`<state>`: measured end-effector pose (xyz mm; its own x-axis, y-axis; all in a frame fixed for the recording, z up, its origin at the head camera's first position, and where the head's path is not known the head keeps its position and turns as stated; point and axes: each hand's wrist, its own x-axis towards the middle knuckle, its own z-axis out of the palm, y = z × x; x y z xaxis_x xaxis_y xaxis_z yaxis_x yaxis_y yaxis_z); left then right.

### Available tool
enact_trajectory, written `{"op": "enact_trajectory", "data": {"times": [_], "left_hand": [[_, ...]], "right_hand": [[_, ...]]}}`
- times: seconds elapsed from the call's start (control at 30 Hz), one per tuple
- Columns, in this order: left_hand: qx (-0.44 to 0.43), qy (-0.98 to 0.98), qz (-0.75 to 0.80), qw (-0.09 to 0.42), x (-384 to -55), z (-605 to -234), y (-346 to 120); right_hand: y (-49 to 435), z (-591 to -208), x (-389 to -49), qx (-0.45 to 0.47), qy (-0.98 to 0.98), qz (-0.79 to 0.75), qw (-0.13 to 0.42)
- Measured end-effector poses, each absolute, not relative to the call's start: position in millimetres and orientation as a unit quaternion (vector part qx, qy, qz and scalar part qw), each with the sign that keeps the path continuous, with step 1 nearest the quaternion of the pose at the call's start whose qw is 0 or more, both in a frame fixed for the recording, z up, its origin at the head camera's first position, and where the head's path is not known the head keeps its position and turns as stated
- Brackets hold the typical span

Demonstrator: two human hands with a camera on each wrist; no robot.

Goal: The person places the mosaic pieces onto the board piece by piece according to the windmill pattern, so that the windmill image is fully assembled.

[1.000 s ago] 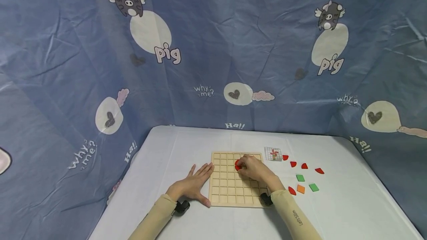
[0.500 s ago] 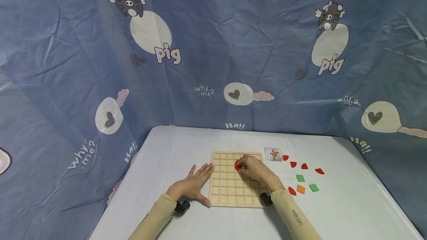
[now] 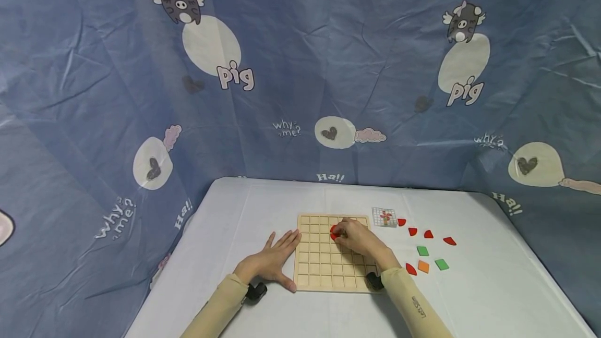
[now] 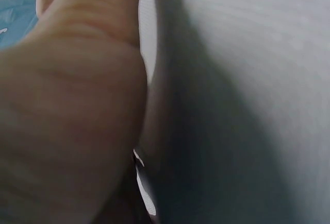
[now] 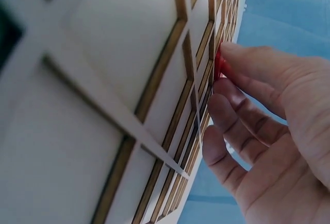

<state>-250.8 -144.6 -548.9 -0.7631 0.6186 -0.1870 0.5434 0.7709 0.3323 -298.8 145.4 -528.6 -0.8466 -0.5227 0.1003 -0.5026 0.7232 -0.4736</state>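
My right hand [image 3: 357, 237] reaches over the upper middle of a pale wooden grid board [image 3: 320, 266]. Its thumb and forefinger pinch a small red piece [image 3: 334, 235] down at the grid cells, and the fingers cover part of it. In the right wrist view, red [image 5: 218, 63] shows between thumb tip and board, while the other fingers [image 5: 216, 149] curl loosely close to the grid. My left hand [image 3: 271, 263] rests with spread fingers along the board's left edge, fingertips at the upper part and thumb near the lower corner. Its wrist view shows mostly skin and white cloth.
Right of the board lie several red curved pieces [image 3: 449, 241], two green squares [image 3: 441, 264] and an orange square [image 3: 423, 266]. A card with a pinwheel picture [image 3: 385, 217] is by the upper right corner. Blue patterned cloth [image 3: 291, 160] hangs behind the white table [image 3: 497, 286].
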Motion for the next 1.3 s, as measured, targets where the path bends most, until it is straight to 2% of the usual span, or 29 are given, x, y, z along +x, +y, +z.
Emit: {"op": "enact_trajectory", "data": {"times": [0.67, 0.87, 1.3], "left_hand": [[0.311, 0.930, 0.130, 0.149, -250, -550, -144], [0.309, 0.930, 0.129, 0.149, -250, -550, -144], [0.311, 0.929, 0.135, 0.149, -250, -547, -145]], "right_hand": [[158, -526, -293, -0.268, 0.928, -0.258, -0.005], [178, -525, -293, -0.256, 0.930, -0.261, -0.021], [244, -522, -291, -0.149, 0.947, -0.284, -0.014]]}}
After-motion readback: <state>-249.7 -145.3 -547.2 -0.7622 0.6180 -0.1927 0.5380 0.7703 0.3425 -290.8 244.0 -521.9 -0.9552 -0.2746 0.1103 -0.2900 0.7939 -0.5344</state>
